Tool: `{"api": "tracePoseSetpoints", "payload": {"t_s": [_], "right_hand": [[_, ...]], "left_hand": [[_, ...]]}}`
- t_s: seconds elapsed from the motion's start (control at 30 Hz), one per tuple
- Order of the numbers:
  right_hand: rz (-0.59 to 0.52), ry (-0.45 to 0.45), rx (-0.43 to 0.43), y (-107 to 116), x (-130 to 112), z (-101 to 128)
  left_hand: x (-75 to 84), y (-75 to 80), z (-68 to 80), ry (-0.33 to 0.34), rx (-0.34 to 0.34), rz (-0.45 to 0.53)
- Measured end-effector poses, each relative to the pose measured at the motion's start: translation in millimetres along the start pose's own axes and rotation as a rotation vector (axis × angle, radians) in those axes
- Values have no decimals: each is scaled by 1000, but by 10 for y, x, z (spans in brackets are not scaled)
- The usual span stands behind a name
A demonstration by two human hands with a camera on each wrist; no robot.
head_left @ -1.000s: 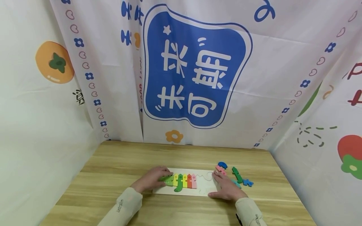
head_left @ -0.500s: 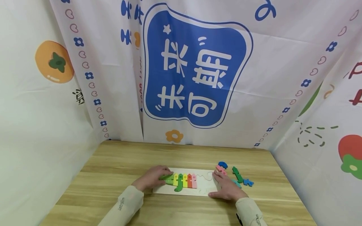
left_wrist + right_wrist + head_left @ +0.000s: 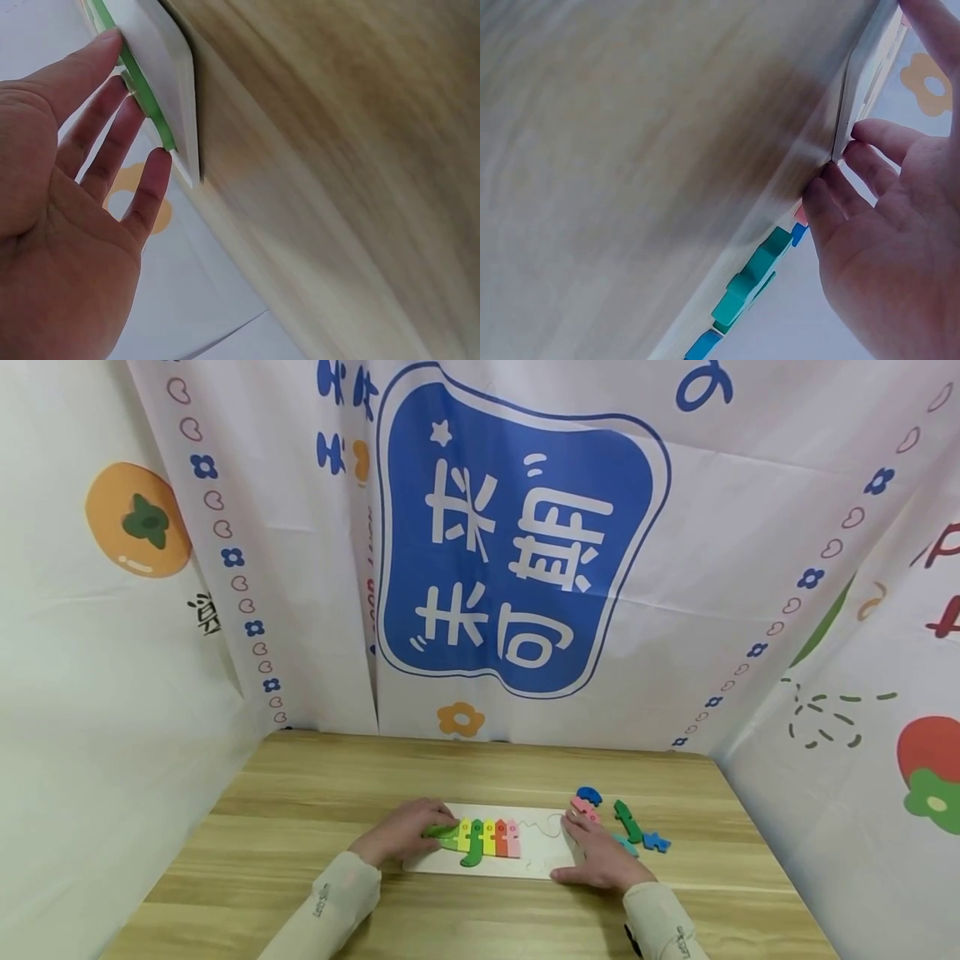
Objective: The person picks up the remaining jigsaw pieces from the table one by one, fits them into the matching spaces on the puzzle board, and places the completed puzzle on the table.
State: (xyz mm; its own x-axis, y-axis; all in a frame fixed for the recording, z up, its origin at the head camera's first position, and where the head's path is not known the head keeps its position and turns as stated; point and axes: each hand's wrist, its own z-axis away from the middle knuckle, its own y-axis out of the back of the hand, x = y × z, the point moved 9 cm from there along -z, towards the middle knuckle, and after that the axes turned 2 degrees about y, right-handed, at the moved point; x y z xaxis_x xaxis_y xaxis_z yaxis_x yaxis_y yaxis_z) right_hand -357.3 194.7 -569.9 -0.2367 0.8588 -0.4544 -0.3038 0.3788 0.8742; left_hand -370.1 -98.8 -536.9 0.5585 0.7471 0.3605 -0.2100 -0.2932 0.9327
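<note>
Nearest, a pale left sleeve (image 3: pixel 330 897) and a pale right sleeve (image 3: pixel 662 920), both with small dark lettering, lie across the bottom of the head view. The right hand (image 3: pixel 600 857) rests on the right end of a cream rectangular puzzle board (image 3: pixel 536 853), thumb toward the near edge, fingers spread, their tips at the board's edge. At the left end, the left hand (image 3: pixel 407 832) pinches a bright-green flat puzzle piece (image 3: pixel 442 832) between thumb and fingertips — the fingers a little apart from one another.

Rightward from it on the board runs a joined row: a narrow yellow piece (image 3: pixel 465 837), a dark-green piece with a curved foot (image 3: pixel 475 843), a second yellow piece (image 3: pixel 489 839), a red piece (image 3: pixel 501 841) and a pink piece (image 3: pixel 513 840). A thin curving outline marks the bare board beyond.

Just past the right hand lie loose pieces: one teal (image 3: pixel 627 846), one notched blue (image 3: pixel 657 842), one long dark green (image 3: pixel 628 822), one pink and, touching it, one domed blue — all on the wood-grained table (image 3: pixel 337 777). Behind hangs a white printed curtain (image 3: pixel 315 627) bearing a large blue emblem (image 3: pixel 420 510).
</note>
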Motion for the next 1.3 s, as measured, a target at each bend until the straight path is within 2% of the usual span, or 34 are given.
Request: {"api": "tracePoseSetpoints", "payload": {"t_s": [0.47,0.63,0.77,1.0,1.3], "right_hand": [[5,-6,3,9,-17,3],[0,-8,7,8,-17,11],[-10,-5,9,9,-16,9],[-7,-5,10,-9,-1,-4],[-7,-11,7,31,-49,39]], "left_hand": [[8,22,49,-7,19,-7],[-66,44,99,44,43,96],[-176,71,167,96,63,141],[-332,55,286,132,21,171],[-454,-34,320,159,-62,166]]}}
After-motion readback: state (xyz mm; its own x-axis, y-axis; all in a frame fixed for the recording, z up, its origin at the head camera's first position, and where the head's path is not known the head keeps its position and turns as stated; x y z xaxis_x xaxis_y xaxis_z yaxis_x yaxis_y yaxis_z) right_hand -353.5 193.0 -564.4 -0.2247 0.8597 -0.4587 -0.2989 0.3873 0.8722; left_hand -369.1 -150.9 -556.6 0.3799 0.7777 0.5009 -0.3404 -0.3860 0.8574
